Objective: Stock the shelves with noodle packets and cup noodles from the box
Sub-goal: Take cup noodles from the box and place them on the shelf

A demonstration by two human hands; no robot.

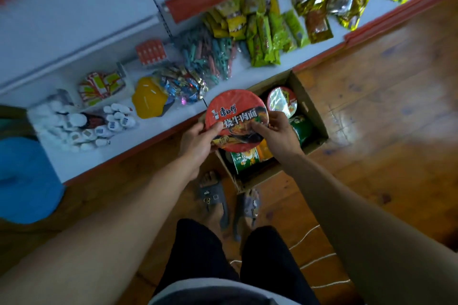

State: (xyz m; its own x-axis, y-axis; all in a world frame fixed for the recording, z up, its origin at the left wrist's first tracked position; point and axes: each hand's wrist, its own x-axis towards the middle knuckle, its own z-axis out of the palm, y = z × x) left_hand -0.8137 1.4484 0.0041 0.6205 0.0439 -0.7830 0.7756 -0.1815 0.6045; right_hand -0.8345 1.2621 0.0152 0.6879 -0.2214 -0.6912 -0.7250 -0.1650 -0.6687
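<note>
Both hands, left hand (198, 142) and right hand (278, 131), grip a red noodle bowl (235, 116) with curled fingers above the box (312, 111).

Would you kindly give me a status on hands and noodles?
Left hand and right hand grip round red-lidded noodle bowl over brown cardboard box. Green cup noodles inside. White shelf partly stocked.

The gripped bowl (235, 116) is red with a black band and white letters. Under it the cups (244, 160) are green, the box (308, 98) brown. Beyond, the shelf (163, 129) is white, red-edged.
</note>
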